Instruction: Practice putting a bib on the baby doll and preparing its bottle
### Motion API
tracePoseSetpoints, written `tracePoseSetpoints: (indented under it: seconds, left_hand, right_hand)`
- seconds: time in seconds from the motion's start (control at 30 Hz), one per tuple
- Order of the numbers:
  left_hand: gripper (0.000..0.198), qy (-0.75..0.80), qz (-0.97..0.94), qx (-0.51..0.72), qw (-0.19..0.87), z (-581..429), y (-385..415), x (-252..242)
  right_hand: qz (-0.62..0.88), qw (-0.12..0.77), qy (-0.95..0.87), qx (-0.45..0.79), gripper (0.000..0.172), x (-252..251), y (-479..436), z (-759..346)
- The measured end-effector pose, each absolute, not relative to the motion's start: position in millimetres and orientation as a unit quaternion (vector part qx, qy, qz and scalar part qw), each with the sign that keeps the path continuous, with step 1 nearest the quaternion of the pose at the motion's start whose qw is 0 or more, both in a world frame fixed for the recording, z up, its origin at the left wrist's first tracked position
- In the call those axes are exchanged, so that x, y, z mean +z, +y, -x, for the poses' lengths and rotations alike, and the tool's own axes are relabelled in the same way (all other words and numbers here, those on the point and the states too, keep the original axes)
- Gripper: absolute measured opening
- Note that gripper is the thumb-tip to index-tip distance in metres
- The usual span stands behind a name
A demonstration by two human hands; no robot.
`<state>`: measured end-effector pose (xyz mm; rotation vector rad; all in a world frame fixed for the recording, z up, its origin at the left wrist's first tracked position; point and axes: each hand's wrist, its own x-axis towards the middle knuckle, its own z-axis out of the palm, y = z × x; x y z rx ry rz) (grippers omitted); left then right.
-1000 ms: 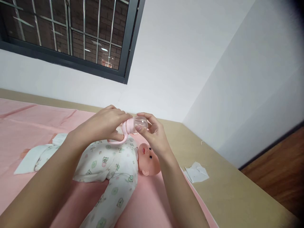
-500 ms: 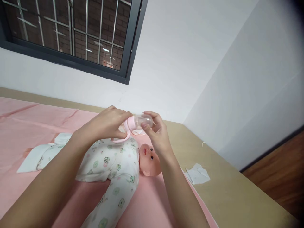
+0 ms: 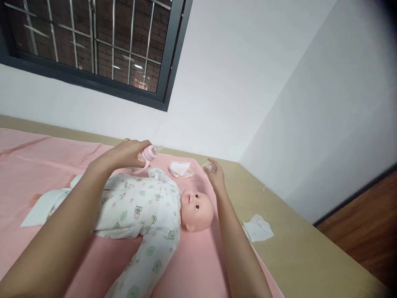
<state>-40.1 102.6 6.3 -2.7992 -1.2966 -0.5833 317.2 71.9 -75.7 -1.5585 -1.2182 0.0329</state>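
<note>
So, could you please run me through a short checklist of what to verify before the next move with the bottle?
1. Left hand grips the pink baby bottle: ok.
2. Clear cap off the teat, at the right hand: ok.
3. Cap firmly held or just touched: cannot tell.
4. Doll lies face up on the pink sheet, mouth uncovered: ok.
5. Folded cloth close beside the doll's head: ok.
6. Liquid in the bottle: cannot tell.

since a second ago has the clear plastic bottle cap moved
Yes: the clear plastic cap, in the right hand, moved right, off the pink bottle, past the doll's head.
</note>
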Motion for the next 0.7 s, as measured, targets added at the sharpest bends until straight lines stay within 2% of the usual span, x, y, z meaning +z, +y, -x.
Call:
tracePoseSetpoints:
  seconds: [0.17,0.27,0.47,0.7]
  left_hand:
    - [0.044,-0.452,0.868,-0.193,-0.072,55,132,-10]
    - [0.044,-0.462,0.858,-0.208,-0.079,64,144,-18]
    - [0.039,-0.508,0.820,-0.250,-0.085,71,154,-31]
    - [0.047,-0.578,0.779,-0.230,-0.081,76,174,-53]
  right_hand:
    - [0.755,0.426,-0.498,0.000,0.050,-133,82,-344]
    - [0.786,0.387,-0.481,0.020,0.052,-154,82,-350]
    - [0.765,0.418,-0.489,0.028,0.062,-171,84,-353]
    - [0.760,0.452,-0.466,0.031,0.073,-172,84,-353]
